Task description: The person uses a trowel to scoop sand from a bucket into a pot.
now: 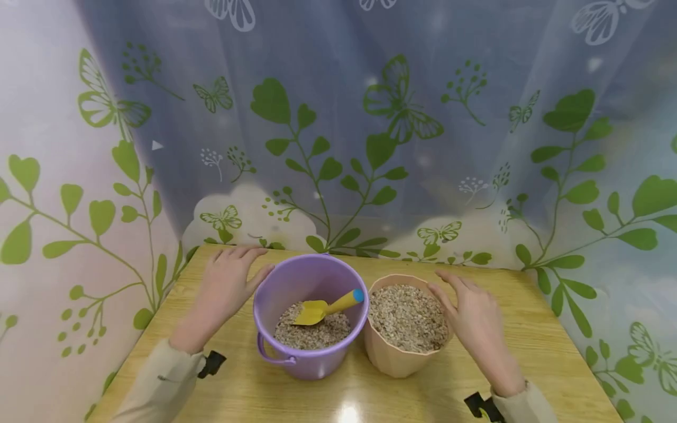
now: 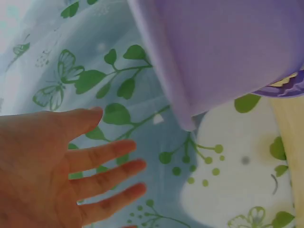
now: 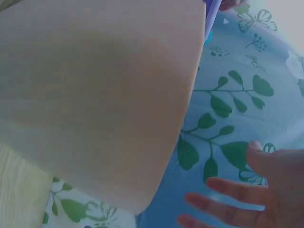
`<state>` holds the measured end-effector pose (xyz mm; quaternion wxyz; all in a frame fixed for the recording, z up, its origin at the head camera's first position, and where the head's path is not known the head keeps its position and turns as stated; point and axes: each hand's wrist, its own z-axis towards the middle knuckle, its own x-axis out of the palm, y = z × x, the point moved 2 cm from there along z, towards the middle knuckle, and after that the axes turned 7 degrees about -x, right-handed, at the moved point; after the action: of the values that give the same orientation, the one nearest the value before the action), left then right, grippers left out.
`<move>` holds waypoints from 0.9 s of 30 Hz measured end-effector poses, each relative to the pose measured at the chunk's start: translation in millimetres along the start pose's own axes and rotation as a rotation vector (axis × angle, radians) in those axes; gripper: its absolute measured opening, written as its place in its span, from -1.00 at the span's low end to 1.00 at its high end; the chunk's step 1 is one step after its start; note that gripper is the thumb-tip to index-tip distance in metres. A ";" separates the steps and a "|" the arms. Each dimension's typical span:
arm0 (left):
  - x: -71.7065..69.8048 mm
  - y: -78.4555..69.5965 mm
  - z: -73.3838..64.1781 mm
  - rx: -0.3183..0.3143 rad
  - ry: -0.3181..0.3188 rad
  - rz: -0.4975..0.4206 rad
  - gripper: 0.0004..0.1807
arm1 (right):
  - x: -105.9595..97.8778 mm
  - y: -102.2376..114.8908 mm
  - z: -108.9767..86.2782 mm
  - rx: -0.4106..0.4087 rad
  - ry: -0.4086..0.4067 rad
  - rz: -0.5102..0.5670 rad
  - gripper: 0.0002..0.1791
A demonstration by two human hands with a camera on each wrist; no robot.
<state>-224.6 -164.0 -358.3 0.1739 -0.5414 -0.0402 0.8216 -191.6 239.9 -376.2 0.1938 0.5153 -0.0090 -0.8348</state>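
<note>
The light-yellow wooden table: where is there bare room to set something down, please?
The table is bare right of the right hand, and between the forearms, in front of the round purple bucket and faceted beige pot. Crowded: between bucket and pot, close together.

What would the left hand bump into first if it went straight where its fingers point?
The left hand would probably meet the leaf-printed blue and white curtain, but might brush the round purple plastic bucket on the way; depth is unclear.

Bright head view, white glare on the tabletop [image 1: 349, 412] — wrist views dimmer, softer
</note>
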 end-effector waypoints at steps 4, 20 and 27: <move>-6.2 -10.5 8.9 0.052 -0.010 -0.046 -0.65 | 2.3 10.5 1.7 -0.044 -0.076 0.014 -0.58; -2.2 -88.9 35.1 0.354 0.108 0.079 -0.65 | 41.7 60.4 10.1 -0.271 -0.067 0.078 -0.39; 15.0 -116.8 35.2 0.489 0.205 0.201 -0.58 | 59.2 69.4 4.4 -0.352 0.062 0.032 -0.14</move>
<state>-233.4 -45.3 -327.3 0.2203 -0.5650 0.2306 0.7610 -197.0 155.2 -410.0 0.2945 0.4988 0.1353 -0.8038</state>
